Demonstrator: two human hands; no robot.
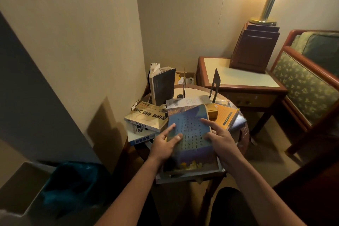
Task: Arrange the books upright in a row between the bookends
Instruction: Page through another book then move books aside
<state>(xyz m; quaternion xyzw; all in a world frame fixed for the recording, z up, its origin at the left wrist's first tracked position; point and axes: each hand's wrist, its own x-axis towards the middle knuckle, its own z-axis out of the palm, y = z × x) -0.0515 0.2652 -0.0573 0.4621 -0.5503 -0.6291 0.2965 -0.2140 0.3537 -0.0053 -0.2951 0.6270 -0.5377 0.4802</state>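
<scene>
A blue-covered book (190, 134) lies flat on top of a pile on a small round table (244, 134). My left hand (165, 142) rests on its left edge with fingers spread. My right hand (218, 136) rests on its right side, index finger stretched over the cover. One dark grey book (163, 88) stands upright at the back left. Two black metal bookends stand behind the pile: a thin one (184, 83) seen edge-on and another (216, 86) to its right. A beige book (146, 118) tops a stack at the left, and an orange book (225, 116) lies at the right.
A wooden side table (238, 77) with a lamp base box (254, 47) stands behind right. A green patterned armchair (304, 86) is at the far right. The wall corner is close on the left. A bin with a teal bag (73, 183) sits at the lower left.
</scene>
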